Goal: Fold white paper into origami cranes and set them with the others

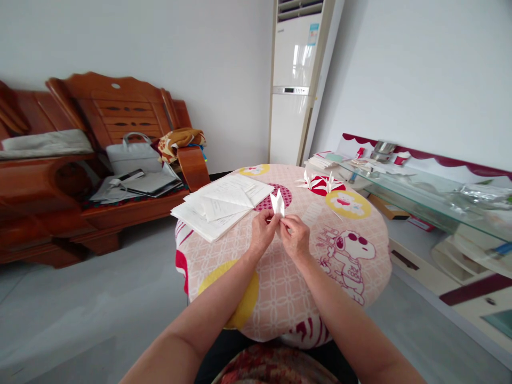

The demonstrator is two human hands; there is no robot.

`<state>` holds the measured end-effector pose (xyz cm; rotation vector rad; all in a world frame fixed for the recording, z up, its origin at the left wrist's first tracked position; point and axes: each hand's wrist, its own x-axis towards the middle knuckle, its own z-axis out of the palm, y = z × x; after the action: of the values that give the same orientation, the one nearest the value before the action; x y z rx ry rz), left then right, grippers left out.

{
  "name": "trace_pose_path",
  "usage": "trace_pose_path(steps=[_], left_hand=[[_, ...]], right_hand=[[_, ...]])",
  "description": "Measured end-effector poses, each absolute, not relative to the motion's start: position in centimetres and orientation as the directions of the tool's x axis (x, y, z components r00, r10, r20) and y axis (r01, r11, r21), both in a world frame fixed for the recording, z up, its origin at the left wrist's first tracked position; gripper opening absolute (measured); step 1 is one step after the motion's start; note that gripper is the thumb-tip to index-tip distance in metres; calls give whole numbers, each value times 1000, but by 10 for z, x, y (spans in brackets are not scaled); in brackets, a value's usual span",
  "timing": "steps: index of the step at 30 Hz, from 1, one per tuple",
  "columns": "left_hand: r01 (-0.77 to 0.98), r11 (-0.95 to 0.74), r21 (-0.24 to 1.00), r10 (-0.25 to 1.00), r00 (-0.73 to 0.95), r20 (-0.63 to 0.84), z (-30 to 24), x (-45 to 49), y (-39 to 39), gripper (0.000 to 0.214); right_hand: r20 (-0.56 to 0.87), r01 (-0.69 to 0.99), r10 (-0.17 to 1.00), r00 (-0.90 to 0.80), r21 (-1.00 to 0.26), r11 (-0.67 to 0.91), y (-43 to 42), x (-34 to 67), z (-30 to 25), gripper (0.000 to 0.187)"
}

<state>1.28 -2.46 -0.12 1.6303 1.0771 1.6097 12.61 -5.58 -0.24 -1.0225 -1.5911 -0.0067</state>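
Observation:
Over the middle of the round table (276, 277), both hands pinch one small piece of folded white paper (278, 202) with two points sticking up. My left hand (264, 228) grips its lower left side, fingers closed. On the lower right, my right hand (295, 234) pinches the bottom of the same paper between thumb and fingers. The fingertips hide the paper's lower end. Left of the hands lies a stack of printed white sheets (216, 229). Beyond them, to the right, stand folded paper cranes (330, 184) on the patterned cloth.
A wooden sofa (116, 114) with a grey bag (134, 157) and papers stands at the left. An air conditioner (290, 112) rises in the back corner. On the right, a glass-topped cabinet (440, 200) holds a red cup (401, 158) and other items.

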Motion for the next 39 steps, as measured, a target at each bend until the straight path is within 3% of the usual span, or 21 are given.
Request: trace_pose_path(steps=[5, 9, 15, 18, 24, 30, 35, 39], left_hand=[[211, -582, 785, 803, 1, 595, 0, 8, -26, 20], [199, -645, 738, 759, 58, 648, 2, 6, -28, 20], [-54, -485, 873, 844, 233, 484, 5, 1, -24, 35], [-97, -451, 887, 847, 267, 459, 5, 0, -22, 34], [-32, -547, 836, 814, 214, 540, 0, 0, -17, 32], [108, -579, 808, 812, 173, 558, -3, -3, -13, 29], [-60, -445, 894, 855, 270, 443, 1, -6, -16, 33], [-89, -407, 909, 851, 325, 413, 5, -8, -17, 35]], right_hand=[[696, 443, 677, 238, -698, 563, -54, 131, -2, 12], [543, 263, 782, 306, -837, 479, -53, 137, -1, 19], [346, -14, 913, 218, -934, 358, -54, 143, 4, 20], [288, -92, 936, 205, -946, 311, -54, 142, 7, 18], [239, -153, 951, 195, -950, 270, -52, 142, 5, 17], [300, -65, 932, 203, -946, 318, -48, 144, -3, 18], [289, -94, 938, 193, -946, 310, -50, 143, -2, 18], [266, -97, 947, 182, -953, 287, -52, 142, 1, 18]])
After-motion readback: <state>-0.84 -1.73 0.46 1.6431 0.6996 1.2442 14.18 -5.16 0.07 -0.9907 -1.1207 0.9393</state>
